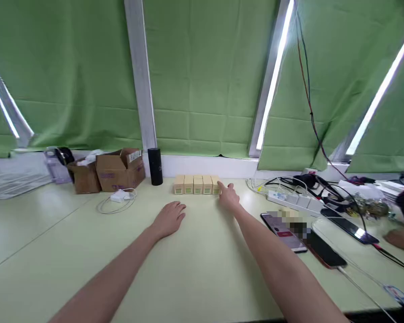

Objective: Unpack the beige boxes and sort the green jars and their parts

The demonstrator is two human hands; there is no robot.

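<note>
Row of small boxes (pixel 198 185): five, pale tan, standing side by side and touching, on a pale table (pixel 195 278); a label on each front. Landmark for all places below.

Left hand (pixel 170 218): in front of the row's left end, apart from it; palm down on the table, fingers loosely spread, grasping nothing.

Right hand (pixel 228 196): at the row's right end; index finger extended to the side of the end box (pixel 216 185), apparently touching it; fingers not wrapped round any box.

Black cylinder (pixel 155 167): one, upright, left of the row and slightly behind.

Cardboard box (pixel 117 172): one, flaps up, left of the row beyond the cylinder; a smaller carton (pixel 87 179) beside it, farther left.

White charger (pixel 120 195): one, with coiled cable, left of the row and nearer the viewer.

Power strip (pixel 294 202): one, white, right of the row, among tangled cables.

Phones: three, right of the row and nearer the viewer; one with lit screen (pixel 283 232), one dark with a white cable (pixel 326 249), one black (pixel 348 225) farthest right.

Another person's hand (pixel 402 240): far right of the row, partly in view; its grip cannot be told.

Green curtains (pixel 202 80): hung behind the row, above a white ledge (pixel 202 166).
</note>
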